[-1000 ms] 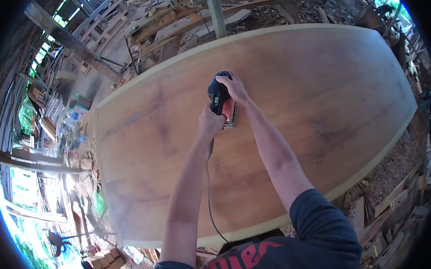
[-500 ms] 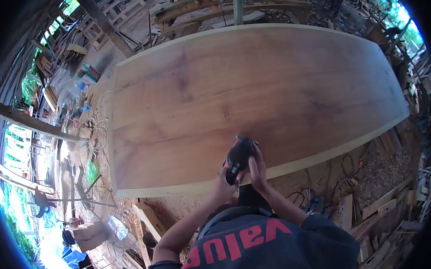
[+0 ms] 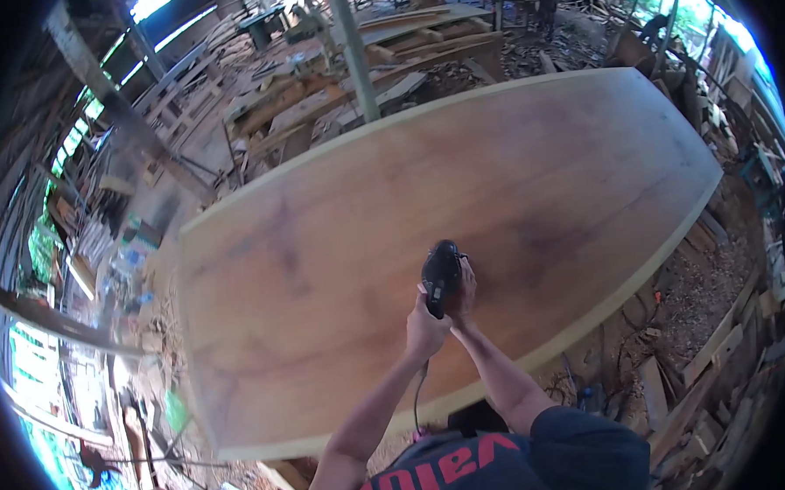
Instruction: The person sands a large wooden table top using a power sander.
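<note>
A black electric sander rests on the large wooden tabletop, roughly mid-panel. My left hand is closed around its rear handle. Along the sander's right side, my right hand grips the body. A power cord trails from the handle toward my body. The sander's underside is hidden against the wood. Dark grain streaks run across the brown panel, and a paler border frames it.
A post rises behind the tabletop's far edge, near stacked lumber. Scrap boards and cords lie on the ground to the right. A green bag is at left. Another person stands in the far background.
Both hands have pushed the sander farther from my body, inward from the tabletop's near edge. My arms are straighter, and the head view has tilted and shifted.
</note>
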`<move>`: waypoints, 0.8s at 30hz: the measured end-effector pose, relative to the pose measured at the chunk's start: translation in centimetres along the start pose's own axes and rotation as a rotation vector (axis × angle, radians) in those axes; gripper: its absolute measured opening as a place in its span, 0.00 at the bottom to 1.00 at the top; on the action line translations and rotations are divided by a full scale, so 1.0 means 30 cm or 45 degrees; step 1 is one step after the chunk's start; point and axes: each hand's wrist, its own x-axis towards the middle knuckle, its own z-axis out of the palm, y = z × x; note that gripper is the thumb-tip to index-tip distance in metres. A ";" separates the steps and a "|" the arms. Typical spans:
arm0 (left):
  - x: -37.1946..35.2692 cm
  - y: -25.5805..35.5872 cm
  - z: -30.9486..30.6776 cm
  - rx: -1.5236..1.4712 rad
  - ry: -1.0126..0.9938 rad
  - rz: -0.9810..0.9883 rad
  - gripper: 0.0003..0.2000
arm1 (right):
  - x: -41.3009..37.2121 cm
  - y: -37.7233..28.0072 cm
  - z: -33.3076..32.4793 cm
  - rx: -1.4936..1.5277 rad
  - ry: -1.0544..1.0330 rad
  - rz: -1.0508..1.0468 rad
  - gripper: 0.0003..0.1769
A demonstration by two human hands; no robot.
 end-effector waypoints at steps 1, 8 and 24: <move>0.110 0.028 0.028 -0.018 0.034 0.053 0.24 | 0.098 0.055 0.040 -0.002 0.020 -0.020 0.38; 0.834 0.278 0.134 -0.194 0.077 -0.029 0.24 | 0.754 0.341 0.378 0.303 0.037 -0.128 0.36; 0.489 0.202 0.202 -0.129 0.149 -0.015 0.18 | 0.514 0.310 0.142 0.240 -0.126 -0.245 0.28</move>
